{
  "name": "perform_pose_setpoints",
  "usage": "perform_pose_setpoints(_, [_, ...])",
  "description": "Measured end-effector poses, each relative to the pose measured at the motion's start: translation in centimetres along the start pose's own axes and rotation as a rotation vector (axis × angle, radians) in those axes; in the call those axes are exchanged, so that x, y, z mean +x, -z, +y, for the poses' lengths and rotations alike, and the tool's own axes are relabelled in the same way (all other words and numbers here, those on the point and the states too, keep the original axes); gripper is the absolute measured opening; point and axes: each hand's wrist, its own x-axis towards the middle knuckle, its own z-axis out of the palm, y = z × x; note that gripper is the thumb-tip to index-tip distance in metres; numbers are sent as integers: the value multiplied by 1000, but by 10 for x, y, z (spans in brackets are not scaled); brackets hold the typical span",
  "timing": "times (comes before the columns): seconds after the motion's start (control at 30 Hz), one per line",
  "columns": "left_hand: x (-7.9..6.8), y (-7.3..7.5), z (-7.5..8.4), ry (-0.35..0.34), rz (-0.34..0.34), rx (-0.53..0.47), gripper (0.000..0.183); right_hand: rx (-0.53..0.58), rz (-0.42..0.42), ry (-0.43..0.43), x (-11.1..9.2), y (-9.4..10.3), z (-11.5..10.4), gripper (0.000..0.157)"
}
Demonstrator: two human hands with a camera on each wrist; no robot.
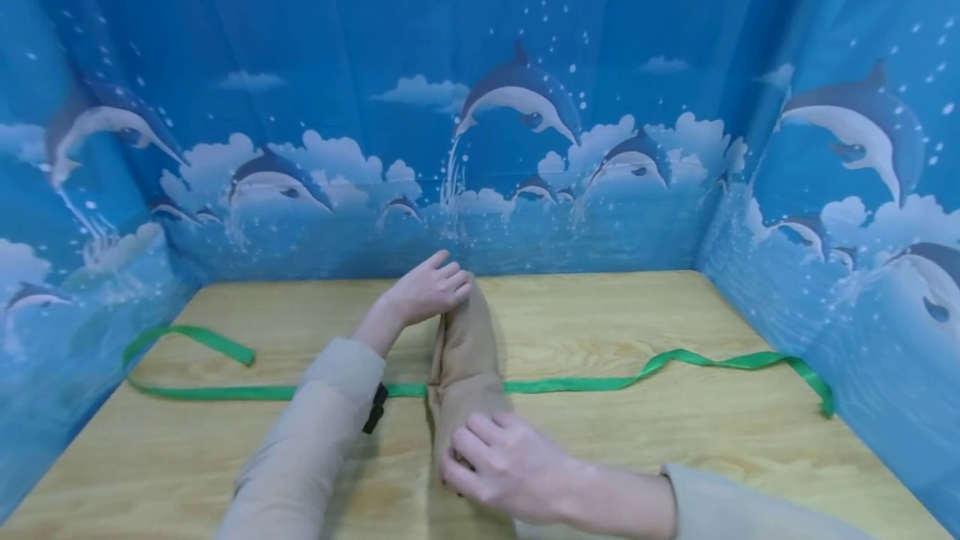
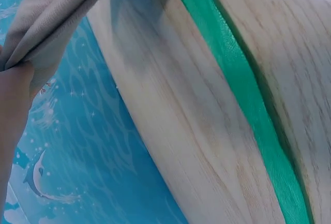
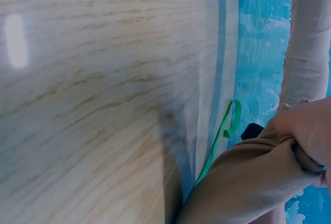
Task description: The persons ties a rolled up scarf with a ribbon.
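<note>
A brown cloth, folded into a long narrow bundle, runs from far to near across the middle of the table. My left hand grips its far end, and in the left wrist view the cloth hangs in folds from that hand's fingers. At the near end my right hand pinches the cloth; the right wrist view shows the fabric bunched at the fingers, with a dark gap in the fold. Beneath the bundle, a green ribbon lies crosswise, its middle hidden by the cloth.
The ribbon's left end loops back on the wood-grain table, and its right end twists toward the right edge. A small black piece shows beside the left sleeve. Blue dolphin-print curtains enclose the table at the back and sides.
</note>
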Motion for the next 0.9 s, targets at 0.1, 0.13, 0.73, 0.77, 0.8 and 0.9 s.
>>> perform_pose_setpoints(0.1, [1, -1, 3, -9, -6, 11, 10, 31, -34, -17, -2, -6, -7, 29])
perform_pose_setpoints(0.13, [2, 0, 3, -8, -5, 12, 10, 37, -45, -21, -3, -8, -8, 29])
perform_pose_setpoints(0.73, [1, -2, 11, 39, -300, -39, 20, 226, -225, -36, -10, -20, -29, 10])
perform_pose_setpoints(0.77, [2, -2, 12, 41, -313, -44, 20, 239, -238, -39, -10, -20, -30, 11])
perform_pose_setpoints(0.8, [3, -3, 12, 43, -325, -49, 20, 255, -251, -44, -9, -19, -30, 11])
perform_pose_setpoints(0.9, [3, -3, 13, 58, -357, -70, 18, 281, -282, -45, -9, -18, -30, 12])
